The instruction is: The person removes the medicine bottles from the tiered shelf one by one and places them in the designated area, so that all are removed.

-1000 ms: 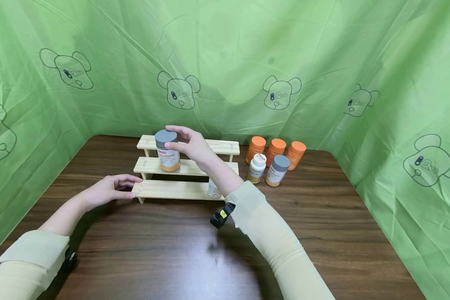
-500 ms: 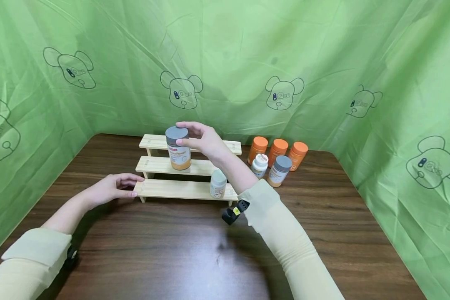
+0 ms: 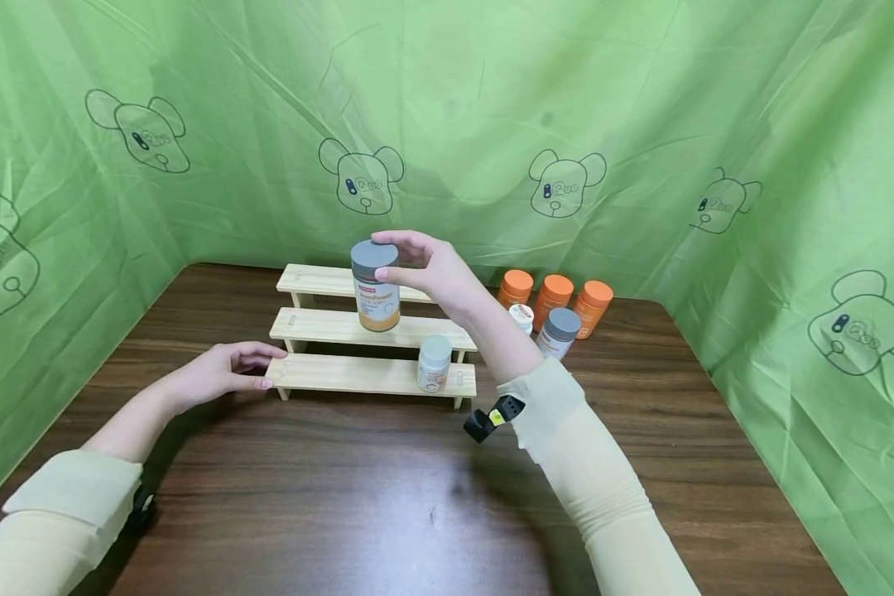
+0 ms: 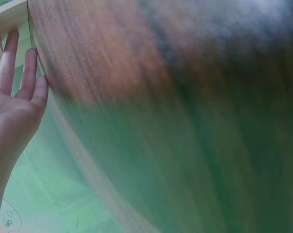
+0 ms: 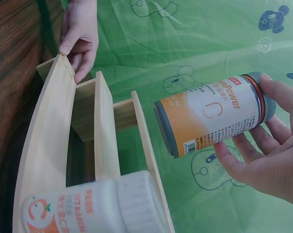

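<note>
A three-tier wooden display rack [image 3: 343, 374] stands on the table. My right hand [image 3: 435, 269] grips a bottle with a grey lid and a white-and-orange label [image 3: 377, 300] by its lid. In the right wrist view that bottle [image 5: 209, 114] hangs apart from the shelves, its base free. My left hand [image 3: 227, 377] holds the left end of the lowest shelf, thumb at the front edge and fingers behind, as the right wrist view shows. On that shelf, towards its right end, a white vitamin bottle [image 3: 434, 364] stands upright.
Right of the rack are several bottles: orange ones [image 3: 554, 296] at the back, a small white-capped one [image 3: 521, 316] and another grey-lidded one [image 3: 559, 331] in front. My right forearm partly covers this group. Green cloth [image 3: 454, 99] hangs around the dark wooden table [image 3: 387, 497].
My right hand has carried the grey-lidded bottle to the right and slightly up along the rack. The white vitamin bottle has come out from behind my forearm. My left hand stays in place.
</note>
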`<state>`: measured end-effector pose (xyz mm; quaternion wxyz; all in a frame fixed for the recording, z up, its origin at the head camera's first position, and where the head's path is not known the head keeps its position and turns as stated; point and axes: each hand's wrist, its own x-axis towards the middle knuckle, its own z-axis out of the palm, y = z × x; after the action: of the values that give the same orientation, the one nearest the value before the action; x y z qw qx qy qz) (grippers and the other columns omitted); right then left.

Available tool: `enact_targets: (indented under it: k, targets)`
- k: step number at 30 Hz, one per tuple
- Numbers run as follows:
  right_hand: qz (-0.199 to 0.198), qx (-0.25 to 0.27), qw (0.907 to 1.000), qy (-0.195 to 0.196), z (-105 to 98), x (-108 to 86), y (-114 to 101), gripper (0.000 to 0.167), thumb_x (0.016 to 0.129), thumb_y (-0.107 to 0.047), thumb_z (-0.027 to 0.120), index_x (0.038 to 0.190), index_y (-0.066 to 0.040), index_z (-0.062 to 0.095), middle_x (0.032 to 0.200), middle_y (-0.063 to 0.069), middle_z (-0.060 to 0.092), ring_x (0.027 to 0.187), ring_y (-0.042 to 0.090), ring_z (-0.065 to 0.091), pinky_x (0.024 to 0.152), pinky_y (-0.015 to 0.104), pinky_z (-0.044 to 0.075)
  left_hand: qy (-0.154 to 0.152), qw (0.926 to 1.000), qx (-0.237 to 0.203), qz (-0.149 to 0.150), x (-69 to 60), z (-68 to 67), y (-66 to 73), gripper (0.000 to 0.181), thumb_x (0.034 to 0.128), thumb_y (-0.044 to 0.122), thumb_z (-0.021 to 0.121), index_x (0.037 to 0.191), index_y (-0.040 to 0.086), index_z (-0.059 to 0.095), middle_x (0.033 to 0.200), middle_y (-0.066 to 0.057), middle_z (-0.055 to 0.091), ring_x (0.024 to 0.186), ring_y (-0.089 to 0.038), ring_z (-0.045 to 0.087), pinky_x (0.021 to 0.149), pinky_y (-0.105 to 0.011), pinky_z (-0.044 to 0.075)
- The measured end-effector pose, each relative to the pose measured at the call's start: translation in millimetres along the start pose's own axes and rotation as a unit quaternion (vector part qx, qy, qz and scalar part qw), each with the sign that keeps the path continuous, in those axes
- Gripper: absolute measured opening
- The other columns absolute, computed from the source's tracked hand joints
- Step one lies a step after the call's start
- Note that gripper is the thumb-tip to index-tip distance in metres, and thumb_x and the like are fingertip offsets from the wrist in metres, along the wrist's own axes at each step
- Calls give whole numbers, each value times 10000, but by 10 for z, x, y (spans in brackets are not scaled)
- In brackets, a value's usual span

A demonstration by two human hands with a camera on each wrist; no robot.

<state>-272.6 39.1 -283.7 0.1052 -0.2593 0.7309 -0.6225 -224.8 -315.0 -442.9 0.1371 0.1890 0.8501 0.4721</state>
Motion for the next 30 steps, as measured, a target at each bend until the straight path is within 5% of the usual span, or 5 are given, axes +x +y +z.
enact_targets:
  k: [30]
  targets:
    - [-224, 57, 9997, -84, -579, -381, -271, 458, 856, -113, 679, 1295, -148, 556, 1257, 62, 586, 1128, 220, 549, 979, 407, 411, 13, 10000, 37, -4, 6, -6, -14, 503, 846, 227, 712, 1295, 89, 534, 1177, -150, 647, 1029, -93, 616, 827, -161, 444]
